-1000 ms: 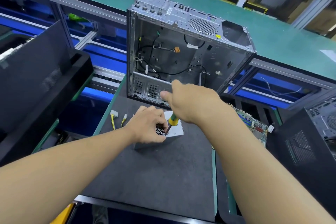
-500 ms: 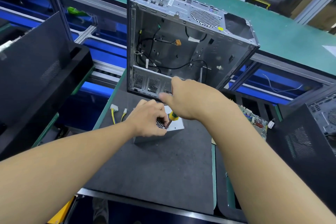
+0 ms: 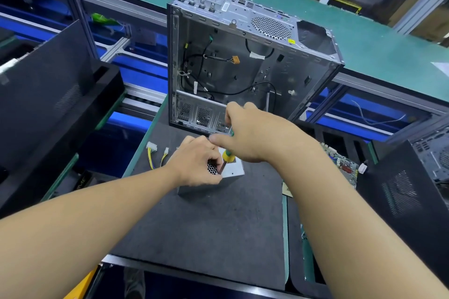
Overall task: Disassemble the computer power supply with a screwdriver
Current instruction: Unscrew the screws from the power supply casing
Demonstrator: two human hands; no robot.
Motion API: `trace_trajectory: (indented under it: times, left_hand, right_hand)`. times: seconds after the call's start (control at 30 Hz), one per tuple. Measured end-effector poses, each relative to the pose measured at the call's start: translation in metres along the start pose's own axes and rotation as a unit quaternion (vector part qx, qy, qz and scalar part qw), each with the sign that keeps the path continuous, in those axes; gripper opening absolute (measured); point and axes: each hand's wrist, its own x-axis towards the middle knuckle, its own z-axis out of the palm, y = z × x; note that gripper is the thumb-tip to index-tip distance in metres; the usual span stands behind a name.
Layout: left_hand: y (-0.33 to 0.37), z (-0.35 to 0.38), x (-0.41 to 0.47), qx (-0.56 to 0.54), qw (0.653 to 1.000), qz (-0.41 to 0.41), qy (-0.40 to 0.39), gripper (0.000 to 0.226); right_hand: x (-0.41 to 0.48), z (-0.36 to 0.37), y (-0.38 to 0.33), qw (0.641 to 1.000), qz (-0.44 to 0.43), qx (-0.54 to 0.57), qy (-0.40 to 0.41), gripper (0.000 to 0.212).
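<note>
One supply (image 3: 233, 170), a grey metal box, sits on the dark desk (image 3: 206, 226) just in front of one open case (image 3: 243, 68) that stands upright. The left grip (image 3: 196, 162) rests on top of the supply, its fingers curled over the mesh vent and holding the box. The right grip (image 3: 255, 138) is closed round one screwdriver (image 3: 228, 156) with a green and yellow handle, the shaft slanting down to the supply's top beside the left fingers. Two white connectors (image 3: 151, 146) on yellow wires lie just left of the supply. One circuit board (image 3: 342, 162) lies off to the right.
</note>
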Motion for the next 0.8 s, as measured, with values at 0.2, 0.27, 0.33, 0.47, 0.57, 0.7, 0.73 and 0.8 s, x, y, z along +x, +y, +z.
trace_trajectory:
  times: [0.2, 0.27, 0.33, 0.47, 0.57, 0.7, 0.73, 0.8]
  left_hand:
    - [0.004, 0.003, -0.005, 0.065, 0.998, 0.008, 0.022, 0.016]
    - [0.007, 0.007, -0.008, 0.100, 0.994, 0.011, 0.036, 0.020]
    - [0.009, 0.009, -0.011, 0.114, 0.992, 0.023, 0.056, 0.022]
    - [0.008, 0.009, -0.012, 0.101, 0.991, 0.052, 0.075, 0.022]
    - [0.008, 0.010, -0.011, 0.125, 0.988, 0.066, 0.069, 0.024]
    - [0.006, 0.011, -0.013, 0.175, 0.977, 0.107, 0.057, 0.030]
    - [0.006, 0.010, -0.014, 0.183, 0.974, 0.121, 0.061, 0.030]
    - [0.008, 0.010, -0.015, 0.190, 0.970, 0.135, 0.074, 0.029]
  right_hand:
    - [0.006, 0.005, -0.002, 0.998, -0.037, 0.004, 0.056, 0.018]
    - [0.005, 0.002, -0.002, 0.998, -0.062, 0.012, 0.020, 0.012]
    - [0.002, -0.003, -0.002, 0.997, -0.071, 0.018, -0.016, 0.019]
    - [-0.001, -0.005, 0.002, 0.997, -0.073, 0.018, -0.032, 0.025]
    - [0.001, -0.002, 0.006, 0.997, -0.070, 0.030, -0.008, 0.022]
    - [0.004, 0.002, 0.013, 0.997, -0.064, 0.044, 0.012, 0.019]
    - [0.004, 0.003, 0.015, 0.997, -0.063, 0.051, 0.014, 0.018]
    - [0.002, 0.002, 0.021, 0.995, -0.060, 0.074, 0.021, 0.017]
